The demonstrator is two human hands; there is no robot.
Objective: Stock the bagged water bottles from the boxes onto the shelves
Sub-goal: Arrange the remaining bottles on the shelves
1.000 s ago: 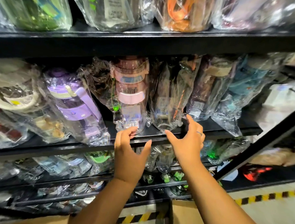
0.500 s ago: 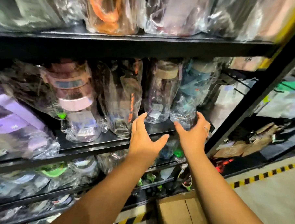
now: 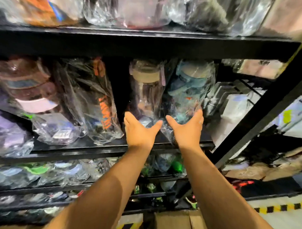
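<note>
Reaches over the front edge of the middle shelf (image 3: pixel 76 147) with both arms. Holds the left hand (image 3: pixel 139 129) spread, fingers straight and gripping nothing, at the foot of the beige-capped bagged bottle (image 3: pixel 146 90) standing upright on that shelf. Holds the right hand (image 3: pixel 186 129) spread too, fingertips up against the wrap of the blue-capped bagged bottle (image 3: pixel 187 91) near the shelf's right end; cannot tell whether pressing or just short. Shows an orange-lettered bagged bottle (image 3: pixel 99 101) leaning further left on the shelf, and a cardboard box (image 3: pixel 173 224) on the floor below it.

Looks like the squaring-up step, with bottles already on the shelf. Calls next for a gentle push low on the bases, back from the shelf's edge, since tall bottles in slick bags probably tip; then back to the box.
</note>
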